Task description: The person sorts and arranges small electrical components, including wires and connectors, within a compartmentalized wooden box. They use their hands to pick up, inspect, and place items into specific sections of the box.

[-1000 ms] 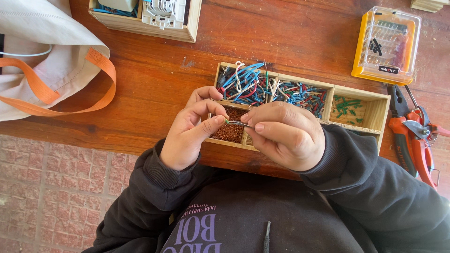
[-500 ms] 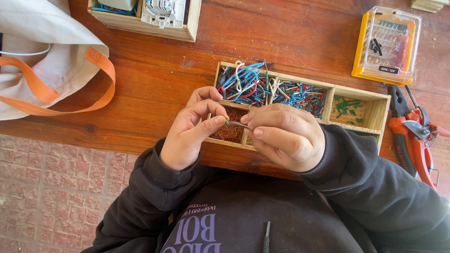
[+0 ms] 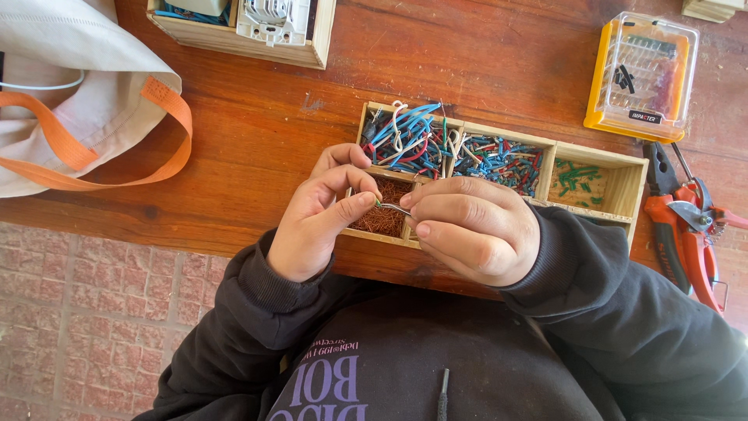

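My left hand (image 3: pixel 319 210) and my right hand (image 3: pixel 471 226) meet above the near edge of a wooden tray with compartments (image 3: pixel 627 183). Between their fingertips they pinch a short thin wire piece (image 3: pixel 392 207), each hand on one end. Under the wire lies a compartment of reddish-brown copper strands (image 3: pixel 386 218). The far compartments hold tangled blue, red and white wire offcuts (image 3: pixel 409 140) and shorter coloured pieces (image 3: pixel 499 160). A right-hand compartment holds a few green bits (image 3: pixel 576 175).
Red-handled cutters (image 3: pixel 686 230) lie right of the tray. A yellow and clear plastic bit case (image 3: pixel 640 74) sits at the far right. A wooden box with white parts (image 3: pixel 249 27) is at the far edge, a cloth bag with orange straps (image 3: pixel 86 101) on the left. Brick floor below the table edge.
The hands stay together over the tray; fingers shift slightly on the wire piece, otherwise nothing has moved.
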